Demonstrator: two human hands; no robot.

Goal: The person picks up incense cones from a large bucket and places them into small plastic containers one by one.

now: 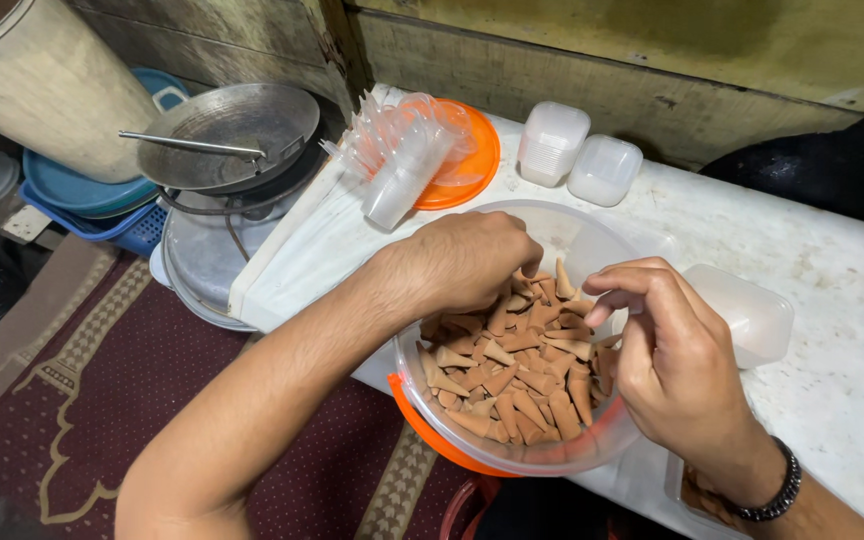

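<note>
Two hands: left hand [467,262] curled shut over cones [512,375] in the tub [472,445], right hand [677,365] pinching air above. Cones look light, brittle; best pinched mid-body.

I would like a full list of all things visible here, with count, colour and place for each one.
tub: one, clear with orange rim, front table edge
cones: many, brown, inside tub
small boxes: two stacks, white, back of table
lid: one, orange, back left of table
cups: a stack lying down, clear, on lid
container: one, clear, right of tub
table: one, white
pan: one, grey metal, left of table
rug: one, dark red, floor
left hand: in tub, over cones
right hand: over tub's right rim
</note>
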